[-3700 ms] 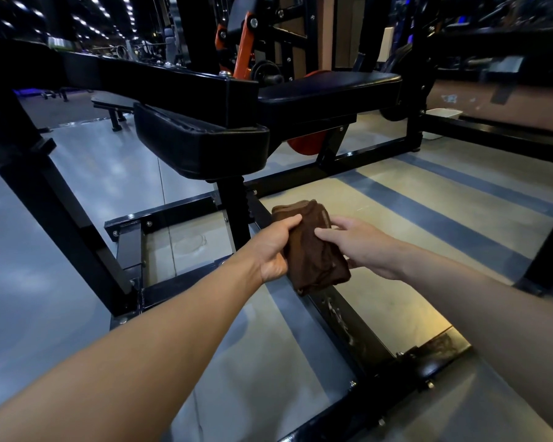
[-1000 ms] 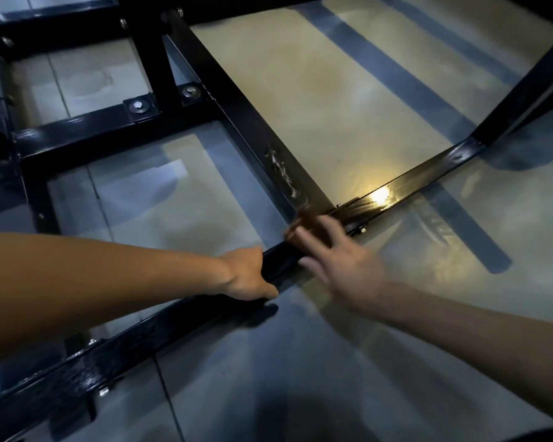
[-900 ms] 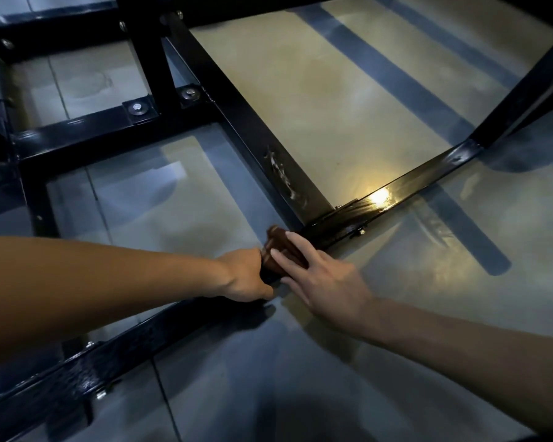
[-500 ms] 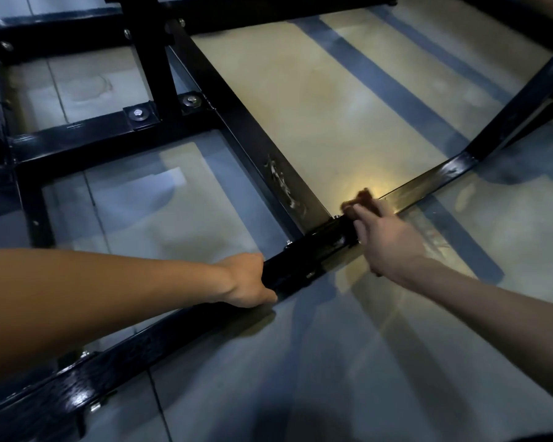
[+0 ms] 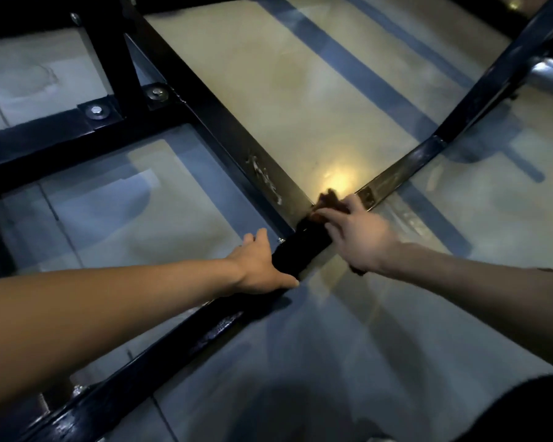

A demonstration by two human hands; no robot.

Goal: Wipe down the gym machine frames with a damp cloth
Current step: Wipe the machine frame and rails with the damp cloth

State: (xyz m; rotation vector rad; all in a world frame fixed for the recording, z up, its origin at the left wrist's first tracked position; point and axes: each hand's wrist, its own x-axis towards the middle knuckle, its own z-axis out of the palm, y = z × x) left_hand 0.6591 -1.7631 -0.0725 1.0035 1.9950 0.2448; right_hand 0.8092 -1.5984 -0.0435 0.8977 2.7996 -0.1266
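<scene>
The black gym machine frame lies low over the floor. Its front base bar (image 5: 179,339) runs from bottom left up to the right, and a centre bar (image 5: 237,132) meets it at a joint. My left hand (image 5: 262,266) grips the front bar just left of that joint, thumb on the near side. My right hand (image 5: 358,237) presses a brown cloth (image 5: 329,200) onto the bar at the joint with fingers stretched out. Most of the cloth is hidden under the hand, and both are motion-blurred.
A cross bar with two bolted plates (image 5: 96,111) sits at upper left beside an upright post (image 5: 109,52). A slanted black strut (image 5: 492,74) rises at upper right. The glossy floor has blue stripes (image 5: 380,90) and a bright light reflection (image 5: 339,180).
Over the last second my right hand slid the cloth along the bar from beside my left hand out to the right, then back to the joint. My left hand kept its grip.
</scene>
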